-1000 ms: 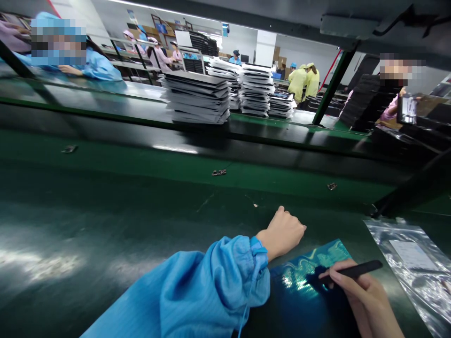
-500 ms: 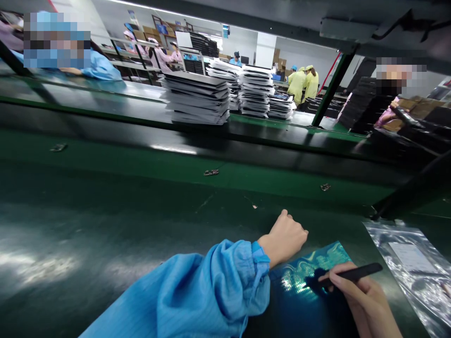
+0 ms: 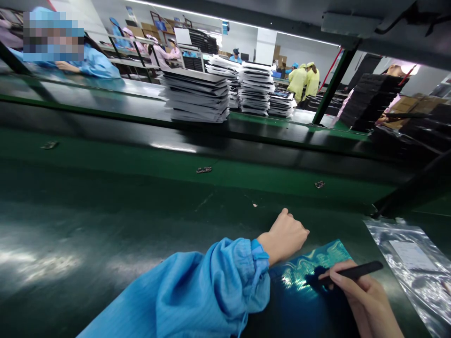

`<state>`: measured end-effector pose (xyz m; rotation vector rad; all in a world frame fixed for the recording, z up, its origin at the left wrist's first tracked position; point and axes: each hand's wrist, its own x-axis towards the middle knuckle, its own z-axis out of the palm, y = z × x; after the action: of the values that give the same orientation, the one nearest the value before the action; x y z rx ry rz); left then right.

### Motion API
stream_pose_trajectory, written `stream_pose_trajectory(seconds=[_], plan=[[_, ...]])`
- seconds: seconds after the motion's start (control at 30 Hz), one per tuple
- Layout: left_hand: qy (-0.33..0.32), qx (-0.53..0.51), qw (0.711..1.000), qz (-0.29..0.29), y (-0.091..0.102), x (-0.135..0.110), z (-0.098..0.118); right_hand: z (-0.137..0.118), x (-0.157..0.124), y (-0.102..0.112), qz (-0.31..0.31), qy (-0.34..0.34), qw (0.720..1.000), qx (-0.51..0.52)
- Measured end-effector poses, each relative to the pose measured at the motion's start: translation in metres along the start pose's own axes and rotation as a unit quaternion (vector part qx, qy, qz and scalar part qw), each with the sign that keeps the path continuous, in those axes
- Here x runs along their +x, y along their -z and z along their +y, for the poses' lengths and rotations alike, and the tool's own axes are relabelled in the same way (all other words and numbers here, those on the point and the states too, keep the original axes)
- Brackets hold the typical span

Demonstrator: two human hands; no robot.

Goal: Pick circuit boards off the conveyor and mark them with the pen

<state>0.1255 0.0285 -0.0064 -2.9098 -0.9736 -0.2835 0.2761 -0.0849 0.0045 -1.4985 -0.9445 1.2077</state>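
A dark panel with a shiny blue-green sheen (image 3: 338, 251) lies on the bench in front of me. Near its far left edge is my left hand (image 3: 286, 234), its fingers curled downward and closed. What they hold, if anything, is hidden behind the knuckles. My right hand (image 3: 362, 293) grips black tweezers (image 3: 359, 271) like a pen, low over the panel. Their thin tip points left, down at the glossy surface, where a dark reflection meets it. I cannot tell whether the tip touches.
Small circuit boards (image 3: 203, 170) lie spaced along a green belt (image 3: 260, 180) beyond my hands. To the right is a clear plastic bag (image 3: 412, 256) with a white label. Paper-like stacks (image 3: 197, 96) stand across the line. A dark post (image 3: 416, 183) slants at right; co-workers sit opposite.
The small circuit boards have slid slightly left along the belt. Both my hands, the tweezers and the panel stay almost where they were. At far right, a person behind the black stack has shifted.
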Motion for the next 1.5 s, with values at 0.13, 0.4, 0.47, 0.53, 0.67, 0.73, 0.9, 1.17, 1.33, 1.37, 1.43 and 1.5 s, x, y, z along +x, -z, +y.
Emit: stream_pose_trajectory(seconds=[0.13, 0.4, 0.47, 0.53, 0.67, 0.73, 0.9, 1.17, 1.33, 1.37, 1.43, 1.5], plan=[[0.000, -0.002, 1.000, -0.002, 0.0001, -0.0001, -0.0012, 0.0015, 0.0006, 0.0014, -0.008, 0.003, 1.000, -0.012], [0.006, 0.003, 1.000, 0.000, -0.0004, -0.0003, -0.0013, 0.0003, 0.0000, -0.0001, -0.010, 0.007, 1.000, -0.011], [0.006, 0.002, 1.000, 0.001, -0.0011, 0.0000, -0.0013, 0.0006, 0.0003, 0.0000, -0.013, 0.008, 1.000, -0.012], [0.007, 0.002, 1.000, 0.001, -0.0016, 0.0004, -0.0013, 0.0019, 0.0007, 0.0008, -0.013, 0.006, 1.000, -0.016], [0.010, 0.001, 1.000, -0.001, -0.0017, 0.0012, -0.0012, 0.0046, 0.0010, 0.0032, -0.010, -0.005, 1.000, -0.014], [0.013, 0.001, 1.000, -0.003, -0.0014, 0.0015, -0.0013, 0.0053, 0.0009, 0.0041, -0.013, -0.009, 1.000, -0.008], [0.014, 0.001, 1.000, -0.002, -0.0019, 0.0015, -0.0021, 0.0058, 0.0018, 0.0046, -0.009, -0.009, 1.000, -0.006], [0.012, 0.001, 1.000, 0.005, -0.0024, 0.0008, -0.0020, 0.0050, 0.0028, 0.0039, -0.013, 0.000, 1.000, -0.015], [0.011, 0.001, 1.000, 0.004, -0.0024, 0.0007, -0.0025, 0.0069, 0.0023, 0.0059, -0.018, -0.002, 1.000, -0.012], [0.011, 0.001, 1.000, 0.004, -0.0025, 0.0006, -0.0026, 0.0070, 0.0024, 0.0058, -0.018, -0.003, 1.000, -0.013], [0.010, 0.001, 1.000, 0.003, -0.0025, 0.0007, -0.0026, 0.0066, 0.0026, 0.0053, -0.019, -0.004, 1.000, -0.015], [0.011, 0.001, 1.000, 0.001, -0.0017, 0.0009, -0.0023, 0.0060, 0.0027, 0.0048, -0.020, -0.004, 1.000, -0.017]])
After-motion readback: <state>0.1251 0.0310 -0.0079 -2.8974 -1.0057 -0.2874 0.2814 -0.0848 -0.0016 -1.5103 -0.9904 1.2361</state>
